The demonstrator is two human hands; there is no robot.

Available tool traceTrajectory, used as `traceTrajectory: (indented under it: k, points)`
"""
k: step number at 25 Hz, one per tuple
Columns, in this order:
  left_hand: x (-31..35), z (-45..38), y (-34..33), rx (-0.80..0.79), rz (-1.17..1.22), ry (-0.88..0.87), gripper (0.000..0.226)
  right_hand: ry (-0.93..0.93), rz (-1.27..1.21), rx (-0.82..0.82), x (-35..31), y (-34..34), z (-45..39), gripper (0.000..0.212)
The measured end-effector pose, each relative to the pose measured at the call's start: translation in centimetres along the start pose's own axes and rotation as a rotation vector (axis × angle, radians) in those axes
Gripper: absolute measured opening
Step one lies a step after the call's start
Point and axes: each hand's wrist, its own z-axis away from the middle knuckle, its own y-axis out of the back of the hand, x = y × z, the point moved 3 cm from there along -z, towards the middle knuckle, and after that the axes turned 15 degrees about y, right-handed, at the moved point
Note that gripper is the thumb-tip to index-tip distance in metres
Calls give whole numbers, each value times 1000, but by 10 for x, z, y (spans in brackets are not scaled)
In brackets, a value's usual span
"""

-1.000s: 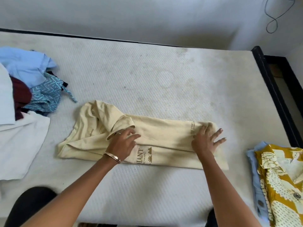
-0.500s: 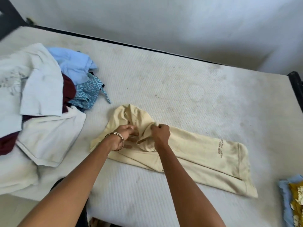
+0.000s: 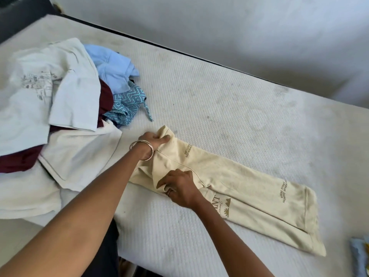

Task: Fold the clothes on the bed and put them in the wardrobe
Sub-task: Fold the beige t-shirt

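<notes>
A heap of unfolded clothes (image 3: 60,116) crowds the bed's (image 3: 229,108) left side. The cream shirt (image 3: 239,192) lies mid-bed, its long axis slanting from far-left to the near-right edge (print reads "EXCLUSIV…", "WHERE EVERY MOMENT SPARKLES"). The left hand (image 3: 154,141) pinches its far-left end; the right hand (image 3: 180,189) grips a fold.

- A home bedroom: a bare white quilted mattress (image 3: 229,108) in a dark bed frame (image 3: 139,40)
- Plain wall (image 3: 239,27) behind
- Heap of loose clothes (image 3: 60,108) on it

Both hands gripping cream shirt (image 3: 249,188) on mattress (image 3: 219,108), unfolded pile (image 3: 60,108) beside
</notes>
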Motion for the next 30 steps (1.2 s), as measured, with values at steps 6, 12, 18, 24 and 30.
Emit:
traceTrajectory:
  k: [6,12,18,24,30]
  points:
    - [33,-23,-7,434,146,37,38,11,-35,229,2,7,19,48]
    - [-3,-25,0,376,255,2,41,-129,-91,179,5,0,25,32]
    - [-3,6,-14,201,-408,-972,28,-165,-477,466,13,29,21,31]
    - [-11,-19,-4,363,-920,-639,59,-893,-688,967,90,48,59,35]
    - [31,-23,-11,493,-1000,-576,23,-803,-675,592,90,44,64,99]
